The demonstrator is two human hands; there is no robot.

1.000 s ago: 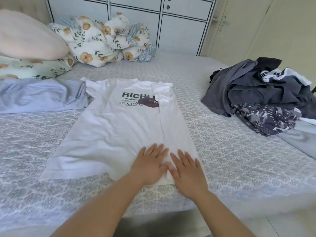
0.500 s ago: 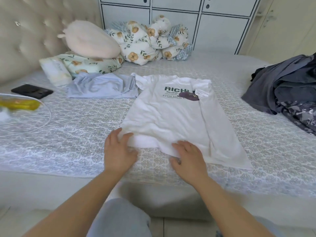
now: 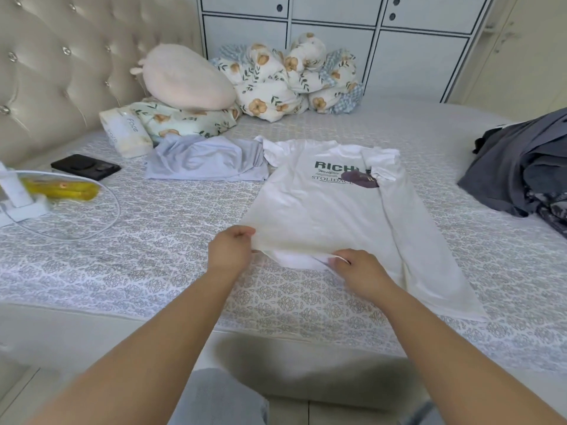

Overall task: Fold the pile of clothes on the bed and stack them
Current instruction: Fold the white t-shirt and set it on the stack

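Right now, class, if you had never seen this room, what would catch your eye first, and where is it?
The white T-shirt with green lettering lies spread mid-bed, its right side folded in. At its near hem, the left hand and right hand each pinch the cloth. The dark clothes pile sits at the right edge, and floral bedding is heaped against the cupboards.

Even, soft daylight fills the room; its source lies outside the picture. The white shirt [image 3: 334, 216] is bright but keeps its folds and print. A soft, dark shadow falls on the side of the bed [image 3: 92, 342] below the forearms. Wide-angle distortion bows the headboard [image 3: 61, 72] and cupboard [image 3: 337, 41] lines near the edges. The forearms at the lower edge look slightly soft.
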